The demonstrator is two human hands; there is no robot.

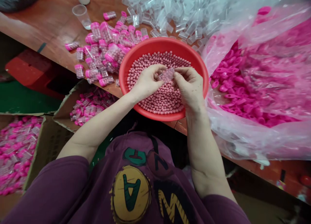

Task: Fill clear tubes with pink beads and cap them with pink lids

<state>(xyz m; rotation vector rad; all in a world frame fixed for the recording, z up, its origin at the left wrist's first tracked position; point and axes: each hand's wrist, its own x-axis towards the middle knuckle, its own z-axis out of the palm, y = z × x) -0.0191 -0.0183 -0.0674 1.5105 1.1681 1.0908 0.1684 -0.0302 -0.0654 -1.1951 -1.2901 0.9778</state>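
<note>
A small clear plastic tube (167, 75) with pink beads showing in it is held over the red basin (123, 84). My left hand (149, 81) pinches one end of the tube between thumb and fingers. At its other end, the thumb and bent fingers of my right hand (190, 84) close on it; what lies behind those fingertips is hidden. Below both hands, loose pink beads (160, 102) cover the bottom of the basin.
Filled tubes with pink caps (104, 52) lie heaped left of the basin. Clear tubes (155, 13) are piled behind it. A plastic bag (243, 136) of pink caps (233, 84) lies right. A clear cup (82, 15) stands upper left. Cardboard boxes (46, 143) hold more filled tubes.
</note>
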